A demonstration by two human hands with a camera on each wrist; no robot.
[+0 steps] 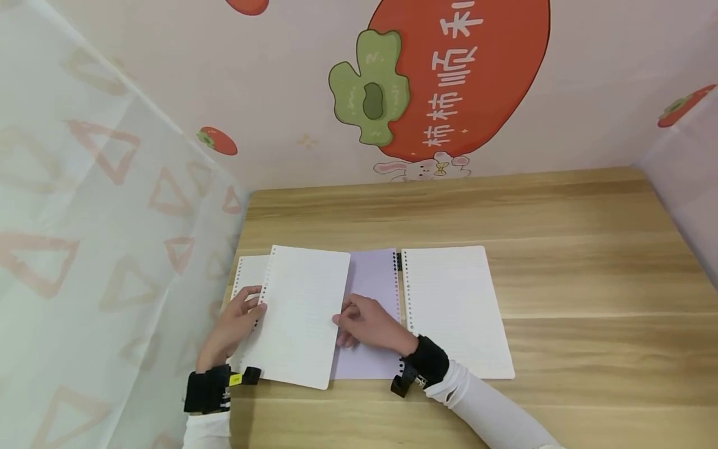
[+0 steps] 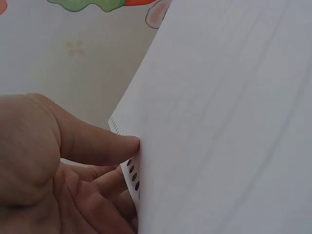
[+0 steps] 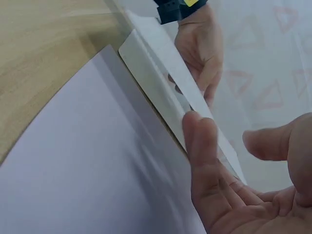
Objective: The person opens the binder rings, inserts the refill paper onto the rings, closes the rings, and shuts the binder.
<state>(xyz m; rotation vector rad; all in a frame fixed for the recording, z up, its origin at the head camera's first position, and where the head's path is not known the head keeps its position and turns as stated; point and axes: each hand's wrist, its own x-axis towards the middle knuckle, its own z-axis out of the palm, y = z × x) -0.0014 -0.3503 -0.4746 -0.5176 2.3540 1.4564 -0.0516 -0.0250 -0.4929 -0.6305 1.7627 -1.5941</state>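
My left hand pinches a white loose-leaf sheet by its hole-punched left edge. In the left wrist view, the thumb lies on the sheet's face and the other fingers are behind the row of holes. The sheet is raised and tilted above another white sheet and a lavender cover, partly hiding both. At the sheet's right edge is my right hand. Its thumb and fingers stand apart in the right wrist view, with the fingertips right by the paper edge.
Right of the lavender cover lies lined white paper with holes down its left side. A black binding piece shows between them. The wooden table meets a printed backdrop behind and a hanging sheet at left.
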